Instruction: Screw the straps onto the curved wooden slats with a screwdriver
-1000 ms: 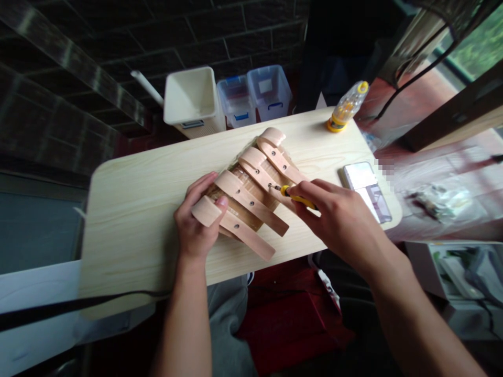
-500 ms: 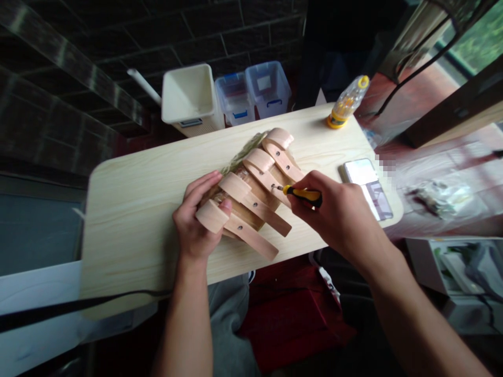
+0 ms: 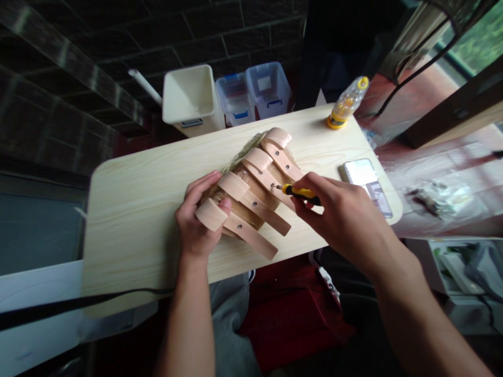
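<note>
My left hand (image 3: 200, 220) grips the lower left end of a wooden piece with several curled wooden strips (image 3: 267, 217) fixed across it by dark screws. Its thumb presses near the lowest curl, and the fingers wrap the far side. My right hand (image 3: 338, 214) holds a yellow and black screwdriver (image 3: 301, 193). The driver's tip meets a screw (image 3: 272, 186) on the second strip from the top. Behind the curls, a patch of greenish, clear-looking material (image 3: 245, 149) shows. The wooden piece rests on the pale table, tilted diagonally.
A clear bottle-shaped case with a yellow base (image 3: 346, 107) stands at the table's (image 3: 129, 220) back right corner. A phone (image 3: 369, 186) lies at the right end. Beyond the back edge stand a cream bin (image 3: 188, 97) and two clear bins (image 3: 269, 89).
My right hand has turned slightly around the screwdriver, its fingers shifted on the handle. The tip remains at the same screw, and my left hand keeps its grip.
</note>
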Demonstrator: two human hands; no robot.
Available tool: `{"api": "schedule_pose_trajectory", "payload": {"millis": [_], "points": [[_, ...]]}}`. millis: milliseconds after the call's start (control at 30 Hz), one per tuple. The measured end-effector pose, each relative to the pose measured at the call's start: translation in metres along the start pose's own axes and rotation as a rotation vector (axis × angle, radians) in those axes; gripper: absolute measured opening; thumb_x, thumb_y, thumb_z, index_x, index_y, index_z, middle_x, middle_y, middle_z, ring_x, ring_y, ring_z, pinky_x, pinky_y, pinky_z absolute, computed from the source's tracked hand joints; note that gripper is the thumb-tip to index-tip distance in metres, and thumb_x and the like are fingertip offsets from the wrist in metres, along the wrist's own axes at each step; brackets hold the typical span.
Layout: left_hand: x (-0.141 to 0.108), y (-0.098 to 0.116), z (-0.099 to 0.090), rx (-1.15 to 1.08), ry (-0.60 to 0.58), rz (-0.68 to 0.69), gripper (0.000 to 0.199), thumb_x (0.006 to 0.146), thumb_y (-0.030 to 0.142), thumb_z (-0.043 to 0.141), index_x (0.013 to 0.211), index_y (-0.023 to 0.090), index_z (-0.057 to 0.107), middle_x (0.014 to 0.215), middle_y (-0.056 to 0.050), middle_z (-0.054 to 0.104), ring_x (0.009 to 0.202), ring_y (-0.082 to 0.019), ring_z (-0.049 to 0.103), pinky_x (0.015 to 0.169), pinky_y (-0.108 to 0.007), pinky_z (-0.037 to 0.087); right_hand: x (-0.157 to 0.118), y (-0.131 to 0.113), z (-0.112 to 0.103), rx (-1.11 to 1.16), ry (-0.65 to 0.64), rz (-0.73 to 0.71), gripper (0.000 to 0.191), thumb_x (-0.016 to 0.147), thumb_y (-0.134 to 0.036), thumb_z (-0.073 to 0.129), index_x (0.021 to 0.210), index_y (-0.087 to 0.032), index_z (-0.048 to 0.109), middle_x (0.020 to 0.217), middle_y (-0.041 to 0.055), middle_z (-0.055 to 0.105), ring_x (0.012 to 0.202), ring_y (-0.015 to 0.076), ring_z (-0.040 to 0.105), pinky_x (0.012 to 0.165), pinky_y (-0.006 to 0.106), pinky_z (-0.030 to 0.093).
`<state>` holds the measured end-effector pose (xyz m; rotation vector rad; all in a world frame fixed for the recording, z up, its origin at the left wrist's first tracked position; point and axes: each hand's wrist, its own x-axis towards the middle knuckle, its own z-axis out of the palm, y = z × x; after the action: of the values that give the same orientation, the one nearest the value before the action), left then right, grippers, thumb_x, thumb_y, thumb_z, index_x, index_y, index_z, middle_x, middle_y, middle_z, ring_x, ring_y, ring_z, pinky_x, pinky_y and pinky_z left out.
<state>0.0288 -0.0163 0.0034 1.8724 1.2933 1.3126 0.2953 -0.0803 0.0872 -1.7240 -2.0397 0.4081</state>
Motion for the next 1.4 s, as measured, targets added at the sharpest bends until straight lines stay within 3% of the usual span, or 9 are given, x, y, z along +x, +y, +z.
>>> {"api": "schedule_pose_trajectory", "payload": {"millis": [133,433,533,667,867,1067,1400], "points": [[0.002,0.000,0.000,0.018,-0.015,0.045,0.047,0.090,0.036,0.078,0.133,0.019,0.074,0.141,-0.011,0.074,0.134,-0.031,0.070,0.122,-0.049,0.054,0.002,-0.002,0.005,0.034,0.009,0.035,0.010,0.095,-0.014,0.071,0.102,-0.020,0.067,0.100,0.0069,0.084,0.077,0.0232,0.079,0.066,0.029,0.047],[0.001,-0.003,-0.001,-0.001,-0.022,0.070,0.046,0.090,0.036,0.078,0.133,0.019,0.074,0.141,-0.012,0.073,0.135,-0.032,0.069,0.122,-0.050,0.053,0.003,-0.005,0.008,0.059,0.049,0.204,0.011,0.097,-0.030,0.075,0.093,-0.022,0.070,0.082,0.0066,0.083,0.064,0.0242,0.077,0.056,0.027,0.042],[0.000,-0.005,-0.001,-0.023,-0.027,-0.007,0.048,0.092,0.039,0.077,0.135,0.019,0.071,0.142,-0.013,0.072,0.135,-0.033,0.069,0.123,-0.050,0.052,0.002,-0.007,0.008,0.114,0.032,0.170,0.008,0.100,-0.026,0.071,0.105,-0.021,0.067,0.089,0.0070,0.084,0.073,0.0246,0.080,0.060,0.026,0.046],[-0.002,-0.009,0.000,-0.086,-0.010,-0.091,0.068,0.086,0.046,0.082,0.145,0.019,0.061,0.148,-0.016,0.068,0.140,-0.034,0.065,0.124,-0.049,0.051,-0.004,-0.006,0.002,0.105,-0.025,0.063,0.022,0.100,-0.018,0.068,0.119,-0.022,0.058,0.105,0.0074,0.084,0.077,0.0233,0.080,0.063,0.027,0.046],[-0.002,-0.019,-0.002,-0.090,-0.004,-0.182,0.063,0.084,0.049,0.084,0.138,0.020,0.070,0.136,-0.012,0.075,0.125,-0.032,0.073,0.117,-0.047,0.056,-0.004,-0.007,-0.002,-0.001,-0.088,0.002,0.014,0.102,-0.017,0.065,0.114,-0.022,0.059,0.103,0.0073,0.083,0.075,0.0243,0.080,0.062,0.029,0.043],[0.000,-0.027,-0.003,-0.154,-0.043,-0.182,0.065,0.084,0.049,0.085,0.142,0.024,0.068,0.146,-0.010,0.071,0.134,-0.031,0.069,0.120,-0.045,0.054,-0.004,-0.012,0.005,-0.068,-0.112,0.007,0.011,0.101,-0.020,0.066,0.108,-0.020,0.057,0.084,0.0060,0.080,0.062,0.0234,0.073,0.055,0.028,0.033],[0.003,-0.024,-0.002,-0.118,-0.043,-0.140,0.064,0.082,0.047,0.084,0.139,0.023,0.070,0.146,-0.011,0.072,0.135,-0.032,0.069,0.121,-0.046,0.054,-0.004,-0.014,0.006,0.153,-0.108,0.136,0.005,0.104,-0.024,0.060,0.103,-0.024,0.054,0.088,0.0058,0.082,0.067,0.0242,0.076,0.057,0.029,0.037]]}}
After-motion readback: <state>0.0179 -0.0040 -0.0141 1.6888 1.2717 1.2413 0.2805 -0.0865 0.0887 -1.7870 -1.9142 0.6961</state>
